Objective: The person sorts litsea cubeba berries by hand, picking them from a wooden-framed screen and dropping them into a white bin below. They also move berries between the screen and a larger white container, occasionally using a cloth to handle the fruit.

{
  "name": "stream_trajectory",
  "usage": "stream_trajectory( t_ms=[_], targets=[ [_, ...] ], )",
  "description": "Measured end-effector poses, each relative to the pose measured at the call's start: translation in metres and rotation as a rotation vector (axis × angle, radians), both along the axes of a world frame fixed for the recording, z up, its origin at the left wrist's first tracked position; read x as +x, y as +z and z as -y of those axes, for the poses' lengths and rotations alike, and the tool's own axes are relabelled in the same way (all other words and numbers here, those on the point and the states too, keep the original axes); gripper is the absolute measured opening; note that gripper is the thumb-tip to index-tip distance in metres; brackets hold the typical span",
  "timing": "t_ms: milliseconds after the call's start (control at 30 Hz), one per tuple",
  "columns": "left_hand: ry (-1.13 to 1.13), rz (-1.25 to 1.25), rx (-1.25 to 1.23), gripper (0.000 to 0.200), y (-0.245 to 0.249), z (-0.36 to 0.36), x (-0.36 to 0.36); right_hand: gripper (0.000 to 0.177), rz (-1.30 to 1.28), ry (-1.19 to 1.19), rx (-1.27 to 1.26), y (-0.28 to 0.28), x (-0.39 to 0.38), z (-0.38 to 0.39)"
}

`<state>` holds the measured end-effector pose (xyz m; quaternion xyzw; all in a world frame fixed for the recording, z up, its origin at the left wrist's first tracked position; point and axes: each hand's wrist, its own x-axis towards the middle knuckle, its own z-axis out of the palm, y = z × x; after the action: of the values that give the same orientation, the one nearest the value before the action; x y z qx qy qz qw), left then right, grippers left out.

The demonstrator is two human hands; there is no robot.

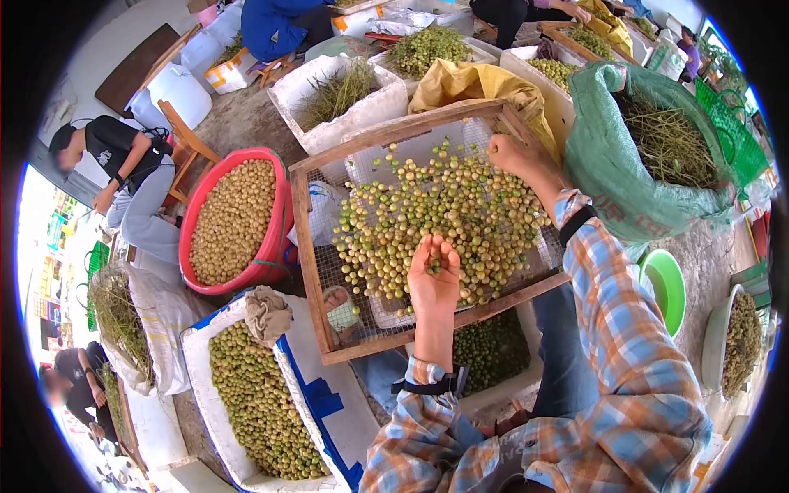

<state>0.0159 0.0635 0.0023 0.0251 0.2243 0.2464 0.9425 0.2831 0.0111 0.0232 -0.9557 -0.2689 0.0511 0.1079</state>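
Note:
A wood-framed wire-mesh sieve (313,271) lies before me, tilted, with small round yellow and green fruits (436,201) spread over its mesh. My left hand (434,283) is palm up over the near side of the fruits, fingers curled around a few small green fruits. At the far right corner of the sieve is my right hand (523,162), its fingers drawn together. Whatever may be inside those fingers is hidden.
Around the sieve stand a red tub (283,197) of pale fruits, a foam box (197,349) of greenish fruits, another foam box (288,94) with stems, and a green sack (600,164) of stems. A light-green basin (674,287) sits at right. Other people sit nearby.

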Motion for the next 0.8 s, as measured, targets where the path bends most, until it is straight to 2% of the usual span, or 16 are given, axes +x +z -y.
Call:
stream_trajectory(
  t_ms=[67,133,200,267,333,367,400,467,533,600,633,700,733,767,800],
  targets=[
    [0.033,-0.054,-0.002,0.016,0.002,0.000,0.004,0.026,-0.272,0.243,0.201,0.028,-0.026,0.004],
    [0.020,-0.048,-0.007,0.016,0.003,0.004,0.004,0.028,-0.824,0.412,0.388,0.023,-0.056,0.006],
    [-0.034,-0.128,-0.036,0.016,0.002,0.008,0.006,0.028,-1.087,0.510,0.383,0.037,-0.092,0.015],
    [-0.020,-0.082,-0.082,0.014,-0.002,0.009,0.009,0.033,-1.023,0.520,0.341,0.019,-0.071,0.013],
    [-0.008,0.012,-0.100,0.012,-0.008,0.006,0.010,0.038,0.006,0.430,0.171,-0.020,-0.032,0.015],
    [-0.003,0.042,-0.108,0.011,-0.008,0.005,0.009,0.048,-0.124,0.258,0.036,-0.028,-0.025,0.018],
    [-0.007,0.042,-0.104,0.011,-0.007,0.003,0.009,0.048,-0.123,0.254,0.041,-0.030,-0.033,0.020],
    [-0.002,0.025,-0.077,0.016,-0.007,0.001,0.007,0.059,-0.088,0.268,-0.216,-0.035,-0.070,0.026],
    [0.002,0.035,-0.086,0.014,-0.006,-0.001,0.006,0.064,-0.142,0.361,-0.313,-0.030,-0.101,0.030],
    [0.005,0.041,-0.090,0.013,-0.005,-0.001,0.004,0.054,-0.090,0.497,-0.138,-0.022,-0.132,0.044],
    [0.003,0.027,-0.081,0.013,-0.004,-0.001,0.004,0.054,-0.092,0.497,-0.138,-0.014,-0.131,0.044],
    [0.000,0.012,-0.070,0.013,-0.004,-0.003,0.003,0.036,-0.507,0.719,-0.054,0.004,-0.118,0.038],
    [0.002,0.024,-0.067,0.013,-0.006,-0.004,0.002,0.020,-0.463,0.546,0.120,0.012,-0.108,0.034],
    [0.004,0.038,-0.064,0.013,-0.007,-0.004,0.002,0.020,-0.351,0.401,0.185,0.012,-0.089,0.026],
    [0.003,0.038,-0.064,0.013,-0.007,-0.004,0.002,0.019,-0.146,0.390,0.218,-0.006,-0.062,0.021]
  ],
)
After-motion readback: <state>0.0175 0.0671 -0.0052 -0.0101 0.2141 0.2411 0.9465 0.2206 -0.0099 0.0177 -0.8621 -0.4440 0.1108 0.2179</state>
